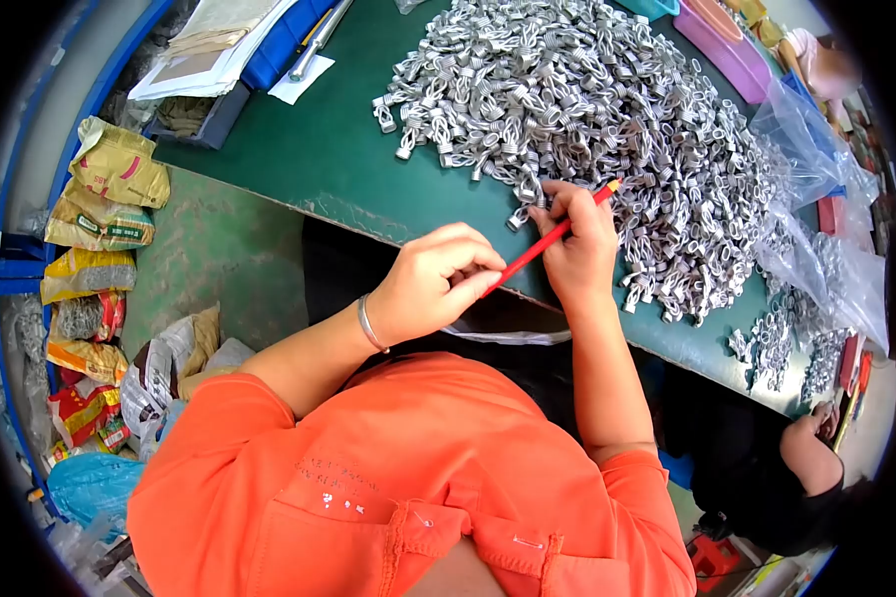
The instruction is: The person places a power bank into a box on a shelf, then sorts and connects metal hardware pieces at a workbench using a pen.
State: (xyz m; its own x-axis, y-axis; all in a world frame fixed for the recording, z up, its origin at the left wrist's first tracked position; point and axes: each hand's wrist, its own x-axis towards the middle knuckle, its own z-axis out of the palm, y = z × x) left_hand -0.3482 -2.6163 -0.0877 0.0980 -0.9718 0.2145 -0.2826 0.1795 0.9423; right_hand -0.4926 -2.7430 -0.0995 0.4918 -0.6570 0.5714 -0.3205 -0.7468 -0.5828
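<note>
A slim red pencil (540,251) with a yellowish pointed tip slants between my two hands. My left hand (436,284) is closed, pinching its lower end between thumb and fingers. Higher up the shaft, the fingers of my right hand (585,244) are wrapped around it, and the tip sticks out past them. Just beyond my right fingertips begins a large heap of small grey metal pieces (567,99), each with a loop and a ribbed end. One loose metal piece (517,217) lies at the heap's near edge, close to my right thumb.
The green table (319,149) ends just in front of my body. Papers (204,45) and a blue bin (281,45) stand at the far left; a purple basin (727,55) is at the back right. Clear plastic bags (816,249) lie right. Another person's hand (823,420) shows lower right.
</note>
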